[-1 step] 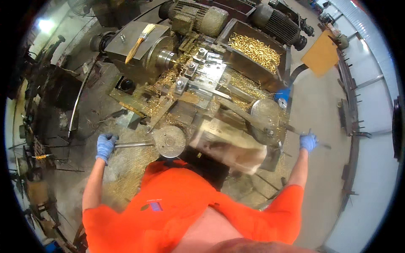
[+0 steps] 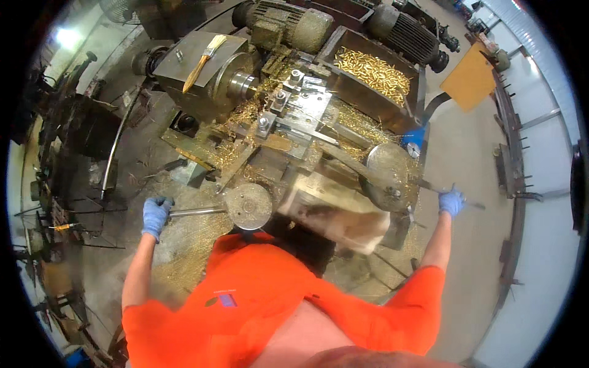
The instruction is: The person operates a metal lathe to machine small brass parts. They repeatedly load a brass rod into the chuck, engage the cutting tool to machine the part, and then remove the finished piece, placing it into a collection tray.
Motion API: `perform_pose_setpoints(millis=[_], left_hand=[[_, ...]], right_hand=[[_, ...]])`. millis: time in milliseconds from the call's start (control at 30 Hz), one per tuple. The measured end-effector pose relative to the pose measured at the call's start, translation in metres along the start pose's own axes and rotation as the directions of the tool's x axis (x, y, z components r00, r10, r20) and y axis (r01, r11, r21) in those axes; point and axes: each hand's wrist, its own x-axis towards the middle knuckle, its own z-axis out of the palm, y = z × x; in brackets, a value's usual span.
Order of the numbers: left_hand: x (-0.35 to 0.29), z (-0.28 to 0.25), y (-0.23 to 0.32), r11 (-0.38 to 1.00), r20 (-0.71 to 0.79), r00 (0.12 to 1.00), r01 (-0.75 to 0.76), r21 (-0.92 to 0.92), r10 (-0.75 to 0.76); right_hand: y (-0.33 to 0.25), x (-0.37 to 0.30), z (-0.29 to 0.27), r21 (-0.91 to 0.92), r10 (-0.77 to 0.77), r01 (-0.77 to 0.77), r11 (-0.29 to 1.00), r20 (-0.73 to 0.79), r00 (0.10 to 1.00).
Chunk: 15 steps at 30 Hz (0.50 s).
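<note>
I stand at a small lathe, both hands in blue gloves. On the left, my left hand (image 2: 156,218) is closed around the end of a metal lever (image 2: 197,211). That lever runs into a round disc (image 2: 248,207) on the machine's near side. Over on the right, my right hand (image 2: 451,202) grips a dark lever (image 2: 429,185), which comes out of a larger round plate (image 2: 391,173). Between them lies the tool slide (image 2: 307,105) with bolted clamps. The spindle chuck (image 2: 244,84) faces it, and brass-coloured shavings lie all around.
A metal bin (image 2: 334,73) behind the slide holds many small brass-coloured pieces. A paintbrush (image 2: 202,64) lies on the headstock (image 2: 175,58). Two electric motors stand at the back, one motor (image 2: 408,35) to the right. A tan board (image 2: 468,76) sits beyond the bin.
The whole picture has shifted very slightly. Both hands stay closed on their levers, with no clear lever movement.
</note>
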Motion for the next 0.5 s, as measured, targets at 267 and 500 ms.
perform_pose_setpoints(millis=[267,500], left_hand=[[-0.086,-0.007,0.016,0.936,0.127,0.934,0.344,-0.072,-0.333],[-0.134,0.007,0.028,0.847,0.062,0.872,0.487,-0.213,-0.485]], right_hand=[[-0.018,0.030,0.000,0.005,-0.101,0.101,0.995,-0.015,0.995],[0.002,-0.006,-0.013,0.047,-0.114,0.112,0.993,0.041,0.993]])
